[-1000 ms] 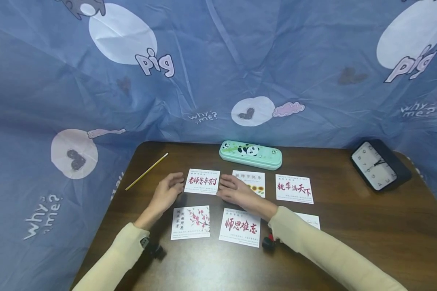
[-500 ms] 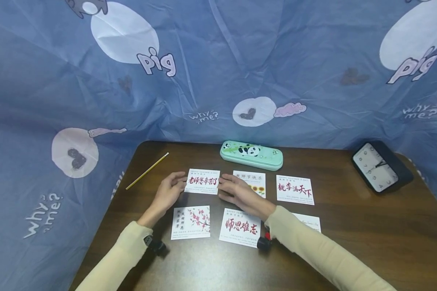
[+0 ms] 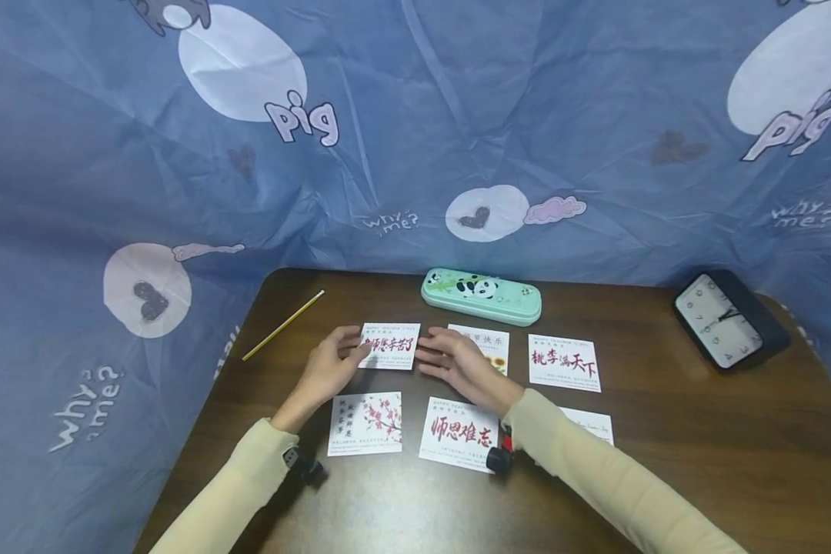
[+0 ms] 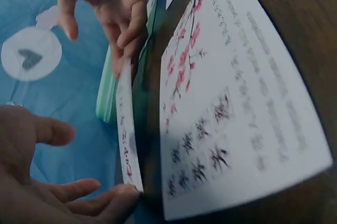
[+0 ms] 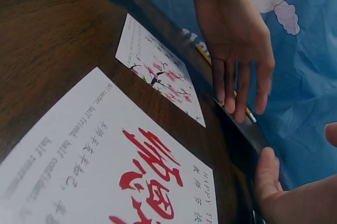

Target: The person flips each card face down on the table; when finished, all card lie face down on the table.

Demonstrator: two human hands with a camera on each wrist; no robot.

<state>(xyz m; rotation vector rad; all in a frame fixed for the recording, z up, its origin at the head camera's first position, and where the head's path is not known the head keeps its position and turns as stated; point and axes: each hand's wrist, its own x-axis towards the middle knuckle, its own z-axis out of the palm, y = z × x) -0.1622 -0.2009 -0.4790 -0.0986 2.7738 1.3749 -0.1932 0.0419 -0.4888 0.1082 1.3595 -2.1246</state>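
A white card with red brush lettering (image 3: 392, 355) lies in the back row of the table, between my two hands. My left hand (image 3: 327, 369) is at its left edge, thumb over the corner of the card in the head view. Across from it, my right hand (image 3: 465, 368) has extended fingers beside the right edge, partly covering a sunflower card (image 3: 495, 365). In the left wrist view the lettered card (image 4: 128, 129) spans from the left fingertips to the right ones. Both hands have loosely extended fingers. A blossom card (image 3: 365, 425) and another red-lettered card (image 3: 460, 432) lie nearer.
A green panda pencil case (image 3: 481, 296) stands behind the cards, with a yellow pencil (image 3: 284, 325) to the left. Farther right are one more red-lettered card (image 3: 564, 363), a partly covered card (image 3: 595, 425) and a black clock (image 3: 723, 319). A blue curtain (image 3: 388, 154) borders the table.
My left hand has shifted slightly right, and its thumb now overlaps the left edge of the lettered card. The right hand stays beside the right edge, with its fingers slightly more spread.
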